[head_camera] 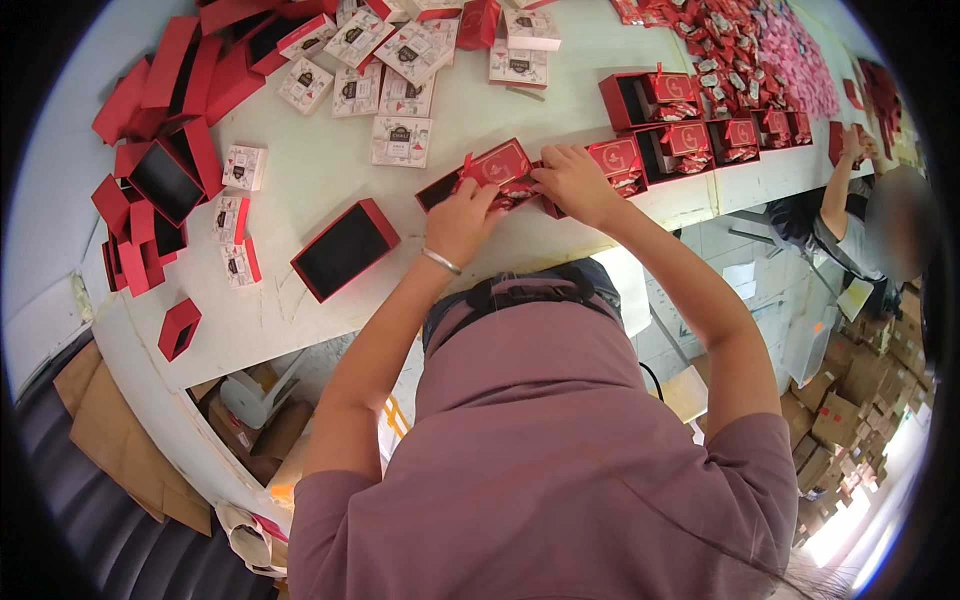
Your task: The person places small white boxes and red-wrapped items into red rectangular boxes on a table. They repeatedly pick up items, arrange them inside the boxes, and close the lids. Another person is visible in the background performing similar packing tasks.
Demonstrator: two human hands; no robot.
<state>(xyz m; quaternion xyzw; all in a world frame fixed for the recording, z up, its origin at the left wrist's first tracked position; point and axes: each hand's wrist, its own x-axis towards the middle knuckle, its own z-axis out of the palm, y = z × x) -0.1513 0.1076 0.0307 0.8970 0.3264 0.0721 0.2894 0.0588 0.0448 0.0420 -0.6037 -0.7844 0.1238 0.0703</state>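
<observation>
A red gift box [435, 192] with a black interior lies in front of me, holding a red ribboned packet [501, 162] and red-wrapped pieces. My left hand [460, 219] rests over the box's near side, its fingertips at the ribbon and wrapped pieces. My right hand [574, 182] is at the box's right end, thumb and fingers close together at the wrapped pieces; what lies between the fingers is hidden. Just right of it sits another filled red box [637, 166], partly behind that hand. An open red box with a black interior [345, 250] lies to the left.
Red boxes [166, 180] pile up at the left. Small printed white boxes [401, 141] lie at the back and left. Filled boxes [682, 150] line the right side. Behind them are heaps of red-wrapped pieces [731, 60] and pink packets [795, 56]. Another person [847, 217] works at far right.
</observation>
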